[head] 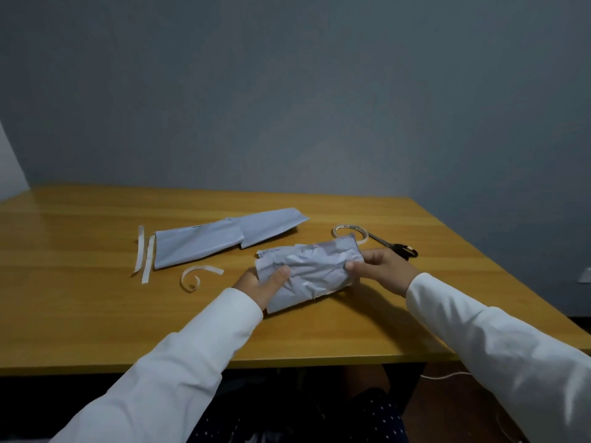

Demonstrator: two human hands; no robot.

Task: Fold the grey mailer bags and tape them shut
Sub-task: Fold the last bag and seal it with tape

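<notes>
Head view: a crumpled, folded grey mailer bag [308, 271] is gripped at both ends by the left hand [263, 284] and right hand [382, 268], just above the worktop [80, 314] near its right edge. If either grip loosens, the fold could spring open before tape [350, 233] is applied.

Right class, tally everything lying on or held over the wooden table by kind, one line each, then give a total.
Grey mailer bags: 3, a crumpled one held by both hands, two flat ones
White strips: 3
Tape roll: 1
Scissors: 1
Total: 8
</notes>
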